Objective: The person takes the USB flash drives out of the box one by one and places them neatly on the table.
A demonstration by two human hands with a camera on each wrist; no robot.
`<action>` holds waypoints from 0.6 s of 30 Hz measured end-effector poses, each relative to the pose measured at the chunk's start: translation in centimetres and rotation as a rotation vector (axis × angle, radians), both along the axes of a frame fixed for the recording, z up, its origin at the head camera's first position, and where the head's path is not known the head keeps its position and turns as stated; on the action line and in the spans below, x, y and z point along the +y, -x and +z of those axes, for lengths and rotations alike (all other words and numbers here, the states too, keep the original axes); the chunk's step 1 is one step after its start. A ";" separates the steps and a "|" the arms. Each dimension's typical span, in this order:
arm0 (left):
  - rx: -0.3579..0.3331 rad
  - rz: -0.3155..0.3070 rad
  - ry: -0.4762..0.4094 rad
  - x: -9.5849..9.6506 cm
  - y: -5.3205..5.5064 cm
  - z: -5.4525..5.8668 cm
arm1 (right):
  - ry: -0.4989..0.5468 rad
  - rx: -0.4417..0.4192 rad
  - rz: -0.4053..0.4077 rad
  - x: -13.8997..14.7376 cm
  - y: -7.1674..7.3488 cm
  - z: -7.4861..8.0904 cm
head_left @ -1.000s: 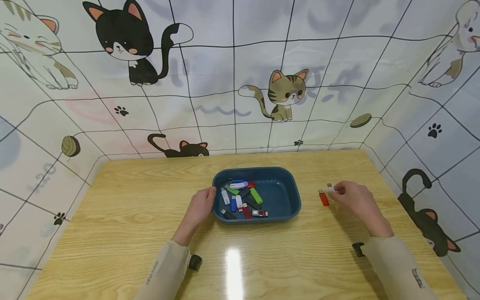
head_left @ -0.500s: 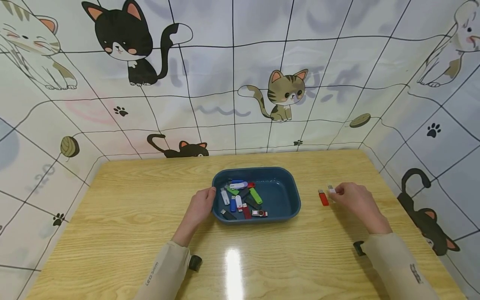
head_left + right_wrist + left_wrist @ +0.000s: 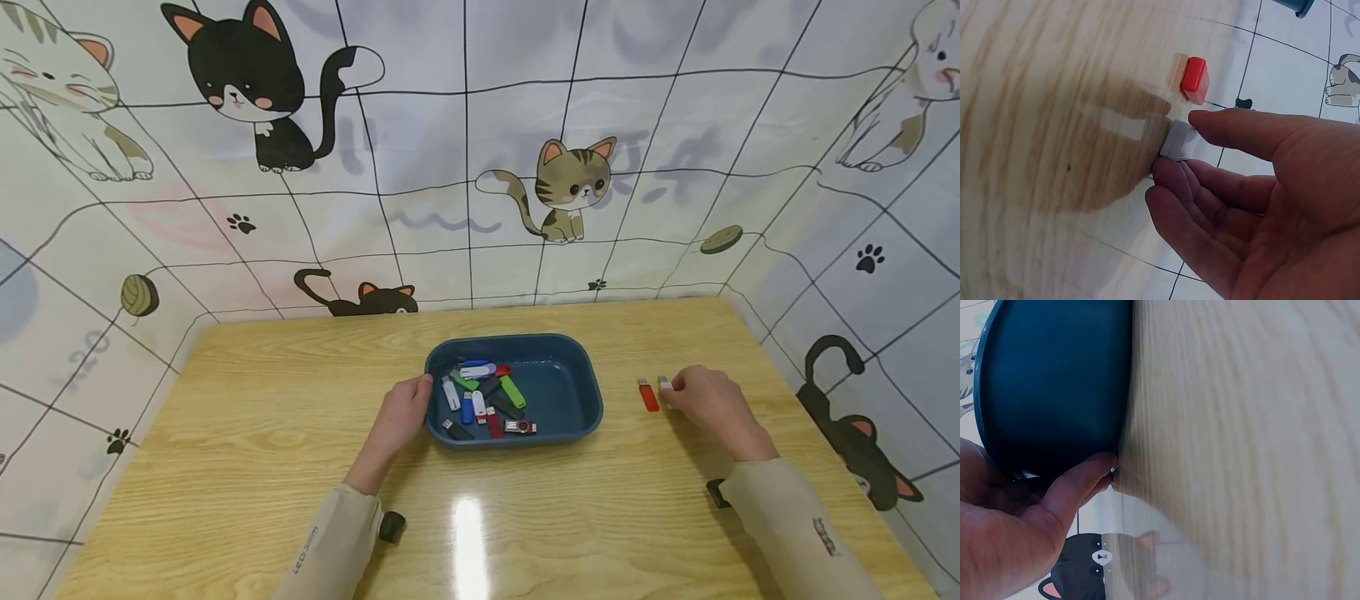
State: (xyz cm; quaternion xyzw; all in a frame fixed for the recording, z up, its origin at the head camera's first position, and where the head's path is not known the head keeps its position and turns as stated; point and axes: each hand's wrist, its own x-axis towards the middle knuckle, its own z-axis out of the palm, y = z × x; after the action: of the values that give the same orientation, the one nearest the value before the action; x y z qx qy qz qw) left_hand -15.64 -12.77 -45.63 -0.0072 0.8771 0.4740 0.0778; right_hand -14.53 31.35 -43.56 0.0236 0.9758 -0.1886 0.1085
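In the head view my right hand (image 3: 708, 408) pinches a white USB stick (image 3: 664, 382) by its sides, metal plug pointing away from me. The right wrist view shows the white stick (image 3: 1178, 140) between thumb and fingertips, low at the wooden surface. Beside it, a little to the left, lies a red USB stick (image 3: 648, 396). My left hand (image 3: 401, 412) holds the left end of a dark blue plastic bin (image 3: 558, 383). The left wrist view has my fingers at the end wall of the bin (image 3: 1054, 381), near its base.
Several USB sticks, among them a green one (image 3: 512, 391) and a blue one (image 3: 467, 408), lie in the bin's left half. The wooden table (image 3: 300, 417) meets cat-patterned walls (image 3: 420, 208) at the back and both sides.
My right hand has shifted the white stick slightly down and toward me, so it sits more level with the red one. The left hand and the bin stay in place.
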 end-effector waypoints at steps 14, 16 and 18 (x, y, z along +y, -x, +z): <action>-0.036 -0.035 -0.042 -0.5 0.4 0.3 | -0.018 0.033 0.016 0.0 0.0 -0.3; -0.033 -0.031 -0.044 -0.4 0.4 0.3 | -0.014 0.029 0.013 0.0 -0.1 -0.3; -0.027 -0.024 -0.039 -0.4 0.4 0.3 | -0.009 0.026 0.009 0.0 -0.1 -0.3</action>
State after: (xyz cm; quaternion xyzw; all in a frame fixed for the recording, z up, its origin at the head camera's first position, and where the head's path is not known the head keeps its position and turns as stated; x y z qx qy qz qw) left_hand -16.03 -13.18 -45.36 -0.0016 0.8665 0.4901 0.0952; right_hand -14.47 31.32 -43.87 0.0172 0.9780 -0.1839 0.0967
